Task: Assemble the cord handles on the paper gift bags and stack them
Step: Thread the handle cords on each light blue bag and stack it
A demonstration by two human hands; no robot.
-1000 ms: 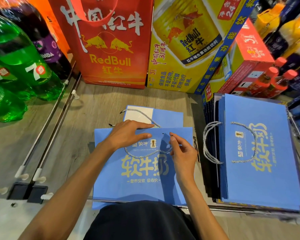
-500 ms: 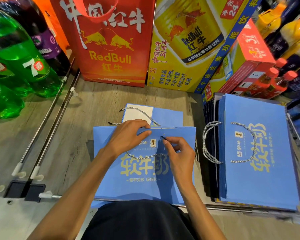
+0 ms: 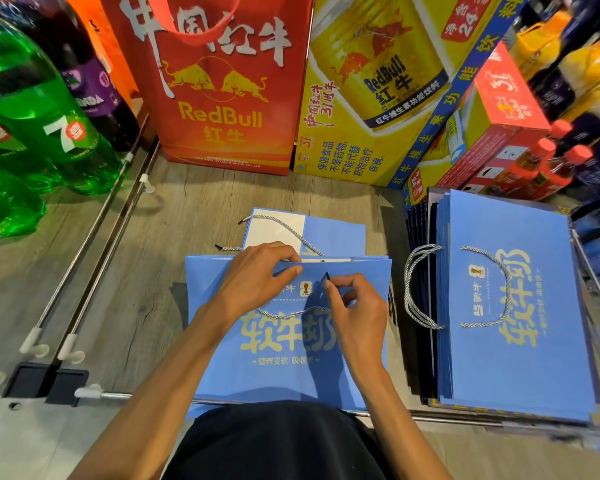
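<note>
Shelf (image 3: 194,202), left hand (image 3: 253,282) gripping bag (image 3: 222,368), right hand (image 3: 359,317) pinching cord (image 3: 284,314)

Materials and finish, shelf view.
Paper bag (image 3: 284,372): smooth blue paper, slight sheen. Cord handle (image 3: 284,314): twisted silver-white cord. Shelf (image 3: 174,258): matt grey wood grain. Rails (image 3: 87,237): shiny metal. Bottles (image 3: 49,133): glossy green plastic. Carton (image 3: 361,150): glossy printed cardboard.
</note>
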